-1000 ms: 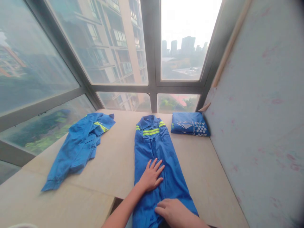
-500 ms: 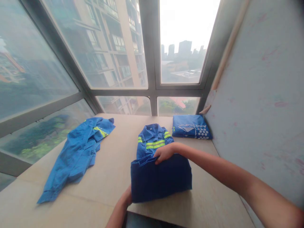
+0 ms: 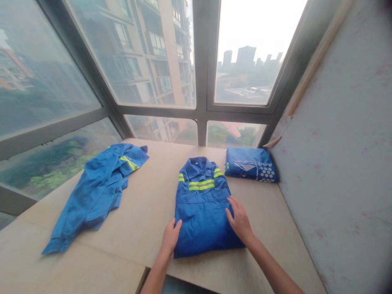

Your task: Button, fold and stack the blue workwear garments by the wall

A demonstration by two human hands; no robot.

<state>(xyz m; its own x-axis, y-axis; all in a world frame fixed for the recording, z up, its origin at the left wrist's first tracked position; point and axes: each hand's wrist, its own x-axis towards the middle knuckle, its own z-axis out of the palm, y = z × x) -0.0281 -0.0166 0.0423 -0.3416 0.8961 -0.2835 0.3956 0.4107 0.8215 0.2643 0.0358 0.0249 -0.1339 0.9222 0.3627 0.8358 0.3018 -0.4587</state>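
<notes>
Position: the collared blue work garment, reflective bands near its collar, lies folded on the tabletop, directly before me; collar toward the windows, broad folded edge toward me. Whether jacket or coverall, I cannot tell.

Hands: my left hand is at its lower left side, thumb along the margin; I cannot tell whether the fingers pinch cloth. My right hand is unclenched, fingers extended over the right margin.

Handling, in my judgement: use light, even inward pressure from both sides, keeping the upper layer in line with the shoulders. The lower right corner flares outward and merits squaring. Slight rippling calls for flat palms; hard pushing could bunch the layers.

Edges and room: the table's front edge runs close below the near fold, so pulling toward me carries a risk of overhang. Bare tabletop separates it from the unfolded blue garment at left. The printed blue bundle sits just beyond the right shoulder, by the wall, limiting movement that way.
</notes>
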